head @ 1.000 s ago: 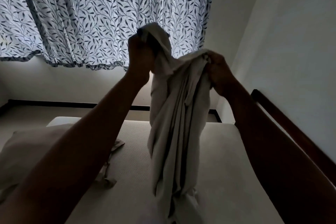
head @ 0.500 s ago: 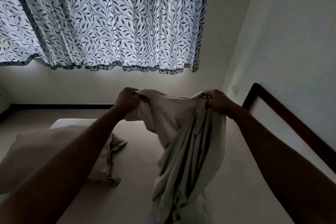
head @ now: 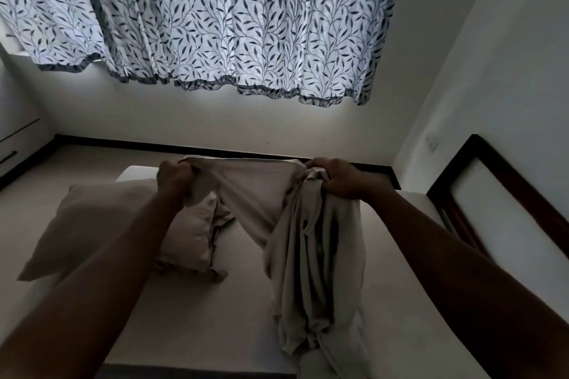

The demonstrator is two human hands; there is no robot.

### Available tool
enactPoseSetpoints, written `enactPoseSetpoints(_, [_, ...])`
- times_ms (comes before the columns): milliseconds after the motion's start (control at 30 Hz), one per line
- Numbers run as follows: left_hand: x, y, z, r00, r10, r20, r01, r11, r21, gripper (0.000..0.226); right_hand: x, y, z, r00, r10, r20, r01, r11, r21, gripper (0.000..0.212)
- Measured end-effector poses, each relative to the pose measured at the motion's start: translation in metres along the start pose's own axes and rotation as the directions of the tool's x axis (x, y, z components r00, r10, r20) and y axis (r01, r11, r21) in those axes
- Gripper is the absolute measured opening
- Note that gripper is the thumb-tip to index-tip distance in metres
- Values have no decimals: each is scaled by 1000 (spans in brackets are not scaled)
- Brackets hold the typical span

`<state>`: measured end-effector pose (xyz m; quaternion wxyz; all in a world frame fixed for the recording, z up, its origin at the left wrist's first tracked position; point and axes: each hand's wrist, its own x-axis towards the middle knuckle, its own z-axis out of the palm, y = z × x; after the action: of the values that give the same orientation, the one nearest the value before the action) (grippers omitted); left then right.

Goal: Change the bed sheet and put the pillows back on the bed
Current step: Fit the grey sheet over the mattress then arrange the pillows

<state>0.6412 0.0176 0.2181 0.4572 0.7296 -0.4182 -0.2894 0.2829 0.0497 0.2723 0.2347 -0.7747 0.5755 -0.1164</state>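
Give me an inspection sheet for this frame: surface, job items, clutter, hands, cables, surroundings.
Surface: mattress bare, no sheet spread on it.
Job's things: sheet bunched, held up by its top edge, lower part draped onto the mattress; pillow lying on the mattress's left part.
Clutter: nothing seen.
Hands: left hand and right hand each grip the sheet's top edge, set apart.
Cables: nothing seen.
Surroundings: leaf-print curtain drawn ahead; dark wooden headboard by the right wall; dim light.
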Motion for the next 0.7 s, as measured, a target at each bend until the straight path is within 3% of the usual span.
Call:
enactPoseSetpoints(100, [12, -64, -22, 975, -189, -113, 206, 965, 164, 43, 8, 16, 29, 984, 145, 100, -113, 957, -267, 31])
enactPoseSetpoints(200, [8, -140, -33, 940, -341, -1, 316, 872, 374, 46, 6, 38, 58, 967, 231, 103, -183, 919, -349, 21])
enactPoseSetpoints(300, [-7, -187, -30, 901, -422, 100, 276, 735, 619, 47, 0, 51, 76, 970, 225, 90, -187, 932, -312, 14])
enactPoseSetpoints(367, [-20, -189, -16, 875, -422, 237, 135, 683, 718, 41, -9, 46, 84, 980, 180, 83, -153, 952, -265, 18])
enactPoseSetpoints(433, [-34, -175, 10, 820, -346, 456, -54, 747, 663, 33, -15, 42, 91, 987, 143, 76, -124, 969, -213, 18])
enactPoseSetpoints(467, [-40, -166, 28, 772, -285, 568, -163, 775, 611, 42, -17, 41, 94, 990, 121, 76, -105, 978, -182, 19])
enactPoseSetpoints(533, [-57, -143, 68, 638, -120, 760, -406, 786, 465, 81, -24, 35, 97, 994, 74, 78, -65, 992, -110, 24])
enactPoseSetpoints(567, [-71, -125, 85, 583, -14, 812, -477, 803, 356, 93, -27, 30, 98, 996, 52, 70, -46, 996, -77, 23])
enactPoseSetpoints(633, [-100, -89, 119, 494, 204, 845, -563, 816, 132, 96, -33, 25, 97, 999, 18, 32, -17, 1000, -24, 21])
enactPoseSetpoints(700, [-128, -54, 147, 436, 358, 826, -623, 782, -10, 71, -41, 29, 93, 1000, -13, -23, 13, 1000, -6, 19])
